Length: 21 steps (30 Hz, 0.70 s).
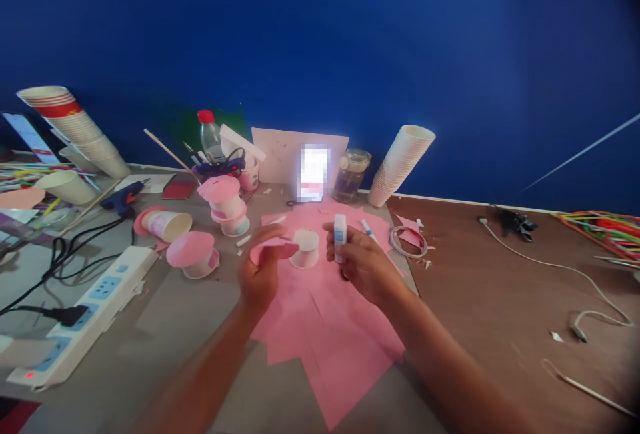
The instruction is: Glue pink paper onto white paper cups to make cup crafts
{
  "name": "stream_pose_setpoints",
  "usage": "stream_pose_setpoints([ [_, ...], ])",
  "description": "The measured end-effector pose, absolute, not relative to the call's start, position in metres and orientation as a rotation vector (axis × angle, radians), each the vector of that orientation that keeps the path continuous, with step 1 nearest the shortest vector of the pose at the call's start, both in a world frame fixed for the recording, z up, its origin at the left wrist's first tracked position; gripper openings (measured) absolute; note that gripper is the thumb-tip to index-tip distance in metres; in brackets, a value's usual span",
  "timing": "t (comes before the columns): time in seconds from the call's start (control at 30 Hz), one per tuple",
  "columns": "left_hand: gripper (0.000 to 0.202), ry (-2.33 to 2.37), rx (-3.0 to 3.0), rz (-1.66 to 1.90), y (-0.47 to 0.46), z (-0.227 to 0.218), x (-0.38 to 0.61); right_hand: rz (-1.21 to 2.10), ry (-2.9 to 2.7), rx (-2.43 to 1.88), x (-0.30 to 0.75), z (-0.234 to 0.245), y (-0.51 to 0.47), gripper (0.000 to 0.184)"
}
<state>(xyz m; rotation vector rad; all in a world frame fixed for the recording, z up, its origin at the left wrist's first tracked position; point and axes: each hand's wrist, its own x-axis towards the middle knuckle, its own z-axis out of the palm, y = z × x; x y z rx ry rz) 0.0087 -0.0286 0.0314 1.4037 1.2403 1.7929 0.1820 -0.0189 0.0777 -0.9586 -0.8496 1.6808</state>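
My left hand [259, 282] is closed on a piece of pink paper [274, 251], held just left of a small white paper cup [305, 251]. In my right hand [369, 266] is an upright white glue stick [340, 237] with a blue label, gripped between thumb and fingers. The cup stands between the two hands on overlapping pink paper sheets [333, 354]. Left of my left hand are white cup pieces topped with pink paper discs, one upright [195, 257], one lying on its side [167, 226], and a stacked one [225, 204].
Behind are a lit phone [313, 174], a lidded jar [351, 177] and a leaning cup stack [403, 164]. A tape roll [409, 242] lies right. A power strip [90, 317], glue gun [123, 195] and black cords occupy the left; a white cable [550, 265] crosses the right.
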Motion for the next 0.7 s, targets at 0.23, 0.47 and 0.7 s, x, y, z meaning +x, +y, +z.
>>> stream_pose_setpoints([
  [0.23,0.022,0.933,0.745,1.629,-0.018,0.039,0.014,1.532,-1.34,-0.983,0.195,0.093,-0.028,0.034],
  [0.47,0.03,0.704,0.722,1.424,-0.022,0.044,0.007,1.074,-1.432,-1.072,0.192,0.095,-0.041,0.032],
  [0.7,0.057,0.491,0.518,1.3,-0.025,0.052,0.008,0.885,-1.575,-1.026,0.195,0.1,-0.046,0.024],
])
